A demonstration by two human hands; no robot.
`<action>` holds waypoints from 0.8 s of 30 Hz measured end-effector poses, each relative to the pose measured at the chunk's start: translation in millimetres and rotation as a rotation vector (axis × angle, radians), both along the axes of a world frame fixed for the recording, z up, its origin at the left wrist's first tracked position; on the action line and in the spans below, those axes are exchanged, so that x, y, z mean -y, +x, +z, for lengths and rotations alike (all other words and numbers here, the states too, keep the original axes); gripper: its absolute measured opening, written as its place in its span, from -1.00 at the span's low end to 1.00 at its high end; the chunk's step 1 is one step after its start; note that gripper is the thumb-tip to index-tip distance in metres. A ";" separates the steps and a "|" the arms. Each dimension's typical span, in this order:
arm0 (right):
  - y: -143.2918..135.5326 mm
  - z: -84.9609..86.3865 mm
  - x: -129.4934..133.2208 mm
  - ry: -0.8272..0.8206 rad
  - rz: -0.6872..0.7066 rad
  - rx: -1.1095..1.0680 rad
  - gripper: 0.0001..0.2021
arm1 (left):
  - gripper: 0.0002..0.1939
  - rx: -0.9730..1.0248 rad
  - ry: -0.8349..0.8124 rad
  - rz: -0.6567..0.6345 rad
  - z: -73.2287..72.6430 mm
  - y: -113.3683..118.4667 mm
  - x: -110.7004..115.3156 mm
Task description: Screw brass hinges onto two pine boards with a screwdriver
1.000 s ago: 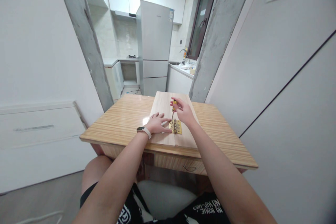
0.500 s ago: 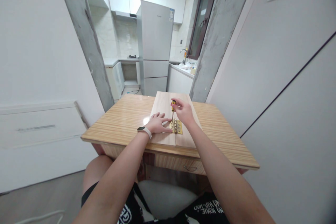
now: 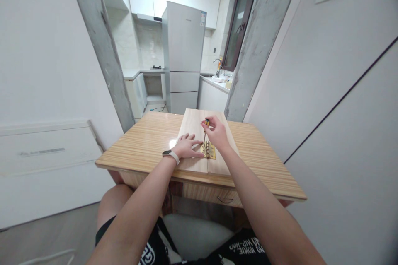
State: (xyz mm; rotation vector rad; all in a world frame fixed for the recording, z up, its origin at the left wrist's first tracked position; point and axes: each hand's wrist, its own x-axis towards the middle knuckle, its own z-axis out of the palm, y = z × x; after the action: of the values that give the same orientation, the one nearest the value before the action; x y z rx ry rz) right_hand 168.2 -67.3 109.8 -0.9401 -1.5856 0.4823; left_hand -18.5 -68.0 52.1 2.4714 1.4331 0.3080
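A brass-coloured hinge (image 3: 212, 151) lies across the seam between two pale wooden boards (image 3: 195, 121), which rest side by side on the table. My left hand (image 3: 185, 147) is spread flat on the left board, its thumb and forefinger at the hinge's left leaf. Above the hinge, my right hand (image 3: 217, 131) is closed around the yellow and black handle of a screwdriver (image 3: 204, 136). The screwdriver stands nearly upright, its tip down at the upper left part of the hinge. Whether a screw sits under the tip is too small to tell.
The wood-grain table (image 3: 146, 140) has a drawer with a metal handle (image 3: 224, 200) below its front edge. Beyond it stand a grey fridge (image 3: 185, 41) and a sink counter (image 3: 214, 91). White panels rise on both sides.
My right hand has shifted its fingers slightly on the screwdriver handle, and the handle leans a little more to the right. My left hand stays in place.
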 end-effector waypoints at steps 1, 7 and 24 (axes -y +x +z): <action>0.2 -1.4 -1.1 -0.018 0.027 -0.022 -0.68 | -0.07 0.002 0.002 0.001 -0.8 -0.2 -0.6; 6.9 -4.1 -6.0 -0.092 0.186 -0.069 -0.64 | -0.06 0.008 0.018 -0.009 -2.9 -1.2 -1.7; 9.3 -10.0 -7.7 -0.044 0.042 -0.092 -0.63 | -0.08 -0.001 0.008 -0.003 -3.5 -0.8 -1.9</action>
State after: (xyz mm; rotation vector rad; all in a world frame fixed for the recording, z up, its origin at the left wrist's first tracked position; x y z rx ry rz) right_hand 177.5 -59.6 99.8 -0.9069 -1.5186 0.5840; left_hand -19.3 -66.2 48.7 2.4806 1.4312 0.3121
